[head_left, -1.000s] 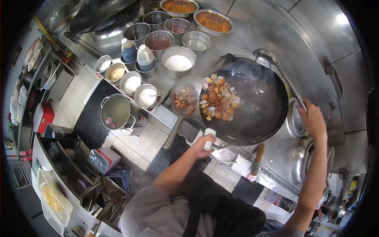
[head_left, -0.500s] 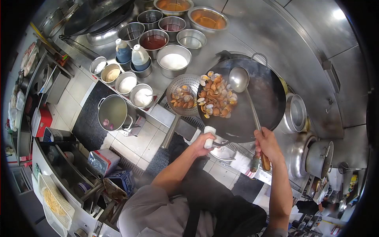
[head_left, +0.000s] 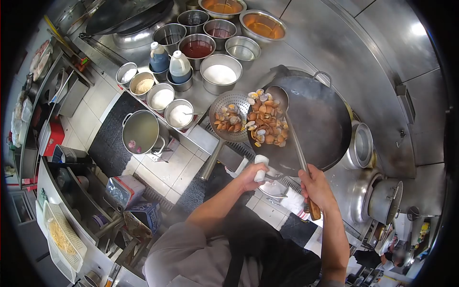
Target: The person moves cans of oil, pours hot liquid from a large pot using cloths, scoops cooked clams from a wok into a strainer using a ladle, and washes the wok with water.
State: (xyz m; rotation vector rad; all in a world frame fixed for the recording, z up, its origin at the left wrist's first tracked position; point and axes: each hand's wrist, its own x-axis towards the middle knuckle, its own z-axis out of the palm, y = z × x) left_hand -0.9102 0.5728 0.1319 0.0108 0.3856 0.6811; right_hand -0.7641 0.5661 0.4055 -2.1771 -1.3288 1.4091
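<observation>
My left hand [head_left: 249, 177] is closed round the near handle of a dark wok [head_left: 318, 129], with a folded white cloth [head_left: 261, 167] in the grip. In my right hand [head_left: 317, 187] is the wooden end of a long metal ladle [head_left: 297, 143]. The ladle's bowl rests against the far side of a heap of clams [head_left: 268, 122] at the wok's left edge. Beside that edge sits a perforated strainer [head_left: 216, 155], more clams in its bowl and its handle pointing toward me. Light steam hangs over the wok.
Metal pots of red sauce [head_left: 197, 49], white powder [head_left: 221, 74] and amber liquid [head_left: 263, 25] stand at the back left. Two dark-liquid bottles [head_left: 180, 67] are near them. A pot of cloudy liquid [head_left: 140, 129] is lower left; a lidded pot [head_left: 384, 203] is at right.
The ladle's bowl has moved left from the bare wok to the clams, and my right hand has shifted left with it. The whole scene sits slightly further right and lower.
</observation>
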